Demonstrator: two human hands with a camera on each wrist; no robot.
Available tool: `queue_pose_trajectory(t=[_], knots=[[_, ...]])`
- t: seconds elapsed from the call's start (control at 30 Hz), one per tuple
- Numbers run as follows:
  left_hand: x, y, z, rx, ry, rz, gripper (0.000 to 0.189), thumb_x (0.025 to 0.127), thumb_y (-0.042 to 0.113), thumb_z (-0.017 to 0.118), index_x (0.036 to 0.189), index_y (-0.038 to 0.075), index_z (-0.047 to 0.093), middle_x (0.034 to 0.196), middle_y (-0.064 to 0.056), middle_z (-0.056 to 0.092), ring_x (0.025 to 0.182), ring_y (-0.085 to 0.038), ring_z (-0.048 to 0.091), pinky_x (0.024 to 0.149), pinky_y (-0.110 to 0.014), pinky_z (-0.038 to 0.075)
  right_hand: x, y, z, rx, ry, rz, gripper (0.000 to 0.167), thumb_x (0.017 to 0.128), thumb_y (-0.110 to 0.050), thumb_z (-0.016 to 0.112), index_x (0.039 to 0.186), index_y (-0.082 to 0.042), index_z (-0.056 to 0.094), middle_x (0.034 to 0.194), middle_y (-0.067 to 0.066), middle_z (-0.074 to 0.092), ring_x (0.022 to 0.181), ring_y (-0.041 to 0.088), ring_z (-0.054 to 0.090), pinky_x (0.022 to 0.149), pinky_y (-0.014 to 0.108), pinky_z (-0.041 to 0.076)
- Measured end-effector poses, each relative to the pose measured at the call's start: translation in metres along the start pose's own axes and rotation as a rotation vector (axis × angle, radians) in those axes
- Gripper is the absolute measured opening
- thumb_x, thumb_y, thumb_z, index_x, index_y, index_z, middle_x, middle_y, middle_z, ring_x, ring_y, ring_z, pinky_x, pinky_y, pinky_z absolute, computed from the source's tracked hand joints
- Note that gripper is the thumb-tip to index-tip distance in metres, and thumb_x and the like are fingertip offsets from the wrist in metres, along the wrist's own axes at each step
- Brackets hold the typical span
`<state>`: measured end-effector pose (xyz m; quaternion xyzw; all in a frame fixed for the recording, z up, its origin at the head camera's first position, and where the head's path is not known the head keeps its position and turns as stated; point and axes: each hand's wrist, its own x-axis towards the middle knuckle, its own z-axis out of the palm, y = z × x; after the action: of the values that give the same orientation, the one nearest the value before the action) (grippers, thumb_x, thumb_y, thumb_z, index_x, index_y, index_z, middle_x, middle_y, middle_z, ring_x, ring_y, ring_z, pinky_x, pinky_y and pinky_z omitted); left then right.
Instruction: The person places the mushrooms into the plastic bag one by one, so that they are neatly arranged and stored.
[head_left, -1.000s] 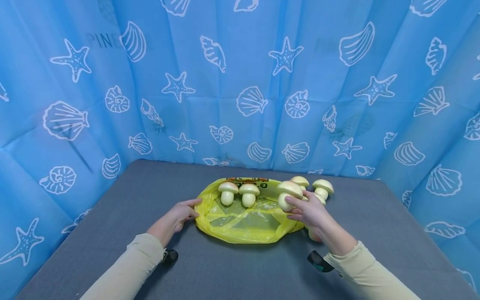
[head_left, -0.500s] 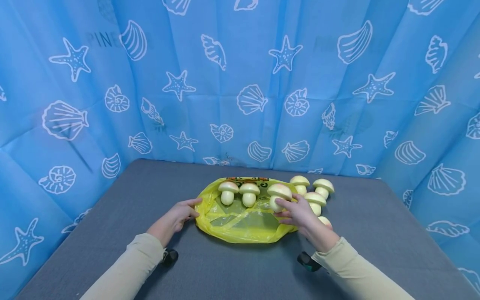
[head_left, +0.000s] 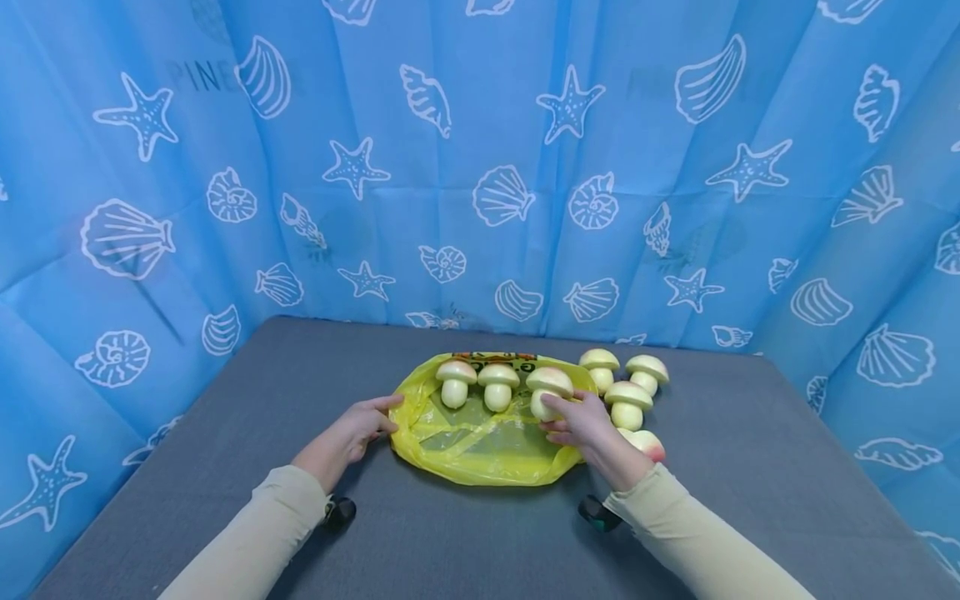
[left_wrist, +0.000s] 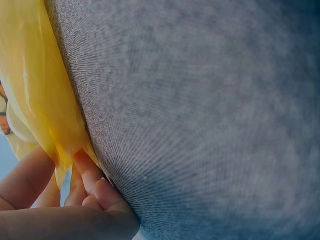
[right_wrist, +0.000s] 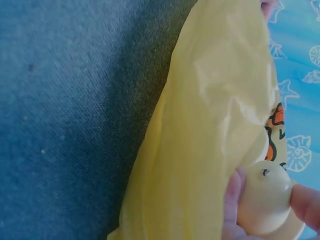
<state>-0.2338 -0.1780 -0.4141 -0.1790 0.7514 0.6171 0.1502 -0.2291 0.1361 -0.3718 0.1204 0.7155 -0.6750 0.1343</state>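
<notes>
A yellow plastic bag (head_left: 480, 475) lies spread with its mouth open, mid-table in the head view. Two pale toy mushrooms (head_left: 498, 387) stand side by side within it at the back. My left hand (head_left: 360, 427) pinches the bag's left rim; the left wrist view shows the yellow film (left_wrist: 45, 90) gathered at the fingertips. Over the bag's right part, my right hand (head_left: 588, 427) grips a third mushroom (head_left: 549, 382) by its stem, cap upward. In the right wrist view the rounded stem end (right_wrist: 264, 200) shows between thumb and fingers.
Several more mushrooms (head_left: 628, 398) stand close together just right of the bag; one with a pinkish side (head_left: 647, 443) is partly hidden by the right forearm. A grey cloth-covered table (head_left: 465, 542) extends around, with a blue shell-print curtain (head_left: 480, 167) behind it.
My right hand has carried the mushroom leftward into the bag's opening, beside the other two. The mushrooms on the right now show more fully. My left hand has stayed on the rim.
</notes>
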Motion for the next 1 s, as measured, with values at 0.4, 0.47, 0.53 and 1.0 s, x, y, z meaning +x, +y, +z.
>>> queue_pose_trajectory(t=[0.4,0.47,0.53,1.0], knots=[[-0.001,0.002,0.0,0.0,0.0,0.011,0.059,0.09,-0.009,0.053,0.146,0.009,0.045,0.157,-0.019,0.023,0.141,-0.033,0.026,0.094,-0.039,0.03,0.019,0.004,0.007,-0.014,0.088,0.032,0.067,0.096,-0.019,0.061,0.145,0.011,0.025,0.093,0.013,0.061,0.063,0.013,0.064,0.057,0.026,0.052],[-0.002,0.002,0.0,0.0,0.004,0.005,0.059,0.09,-0.009,0.053,0.146,0.009,0.046,0.157,-0.019,0.023,0.141,-0.033,0.025,0.095,-0.039,0.03,0.023,0.004,0.008,-0.004,0.103,0.037,0.068,0.096,-0.017,0.06,0.146,0.012,0.023,0.094,0.014,0.06,0.061,0.013,0.063,0.058,0.026,0.053],[-0.002,0.003,0.001,-0.003,0.002,0.0,0.059,0.09,-0.009,0.053,0.146,0.009,0.046,0.157,-0.019,0.023,0.141,-0.032,0.025,0.094,-0.04,0.03,0.026,0.005,0.01,-0.009,0.119,0.039,0.067,0.097,-0.016,0.06,0.145,0.012,0.024,0.099,0.017,0.058,0.06,0.013,0.063,0.058,0.026,0.053],[-0.004,0.004,0.0,0.021,0.009,-0.016,0.06,0.09,-0.008,0.055,0.145,0.012,0.047,0.157,-0.016,0.027,0.137,-0.03,0.032,0.091,-0.035,0.032,0.041,0.013,0.021,-0.101,0.162,-0.006,0.062,0.097,-0.016,0.058,0.144,0.004,0.022,0.115,0.026,0.048,0.058,0.013,0.058,0.05,0.024,0.048]])
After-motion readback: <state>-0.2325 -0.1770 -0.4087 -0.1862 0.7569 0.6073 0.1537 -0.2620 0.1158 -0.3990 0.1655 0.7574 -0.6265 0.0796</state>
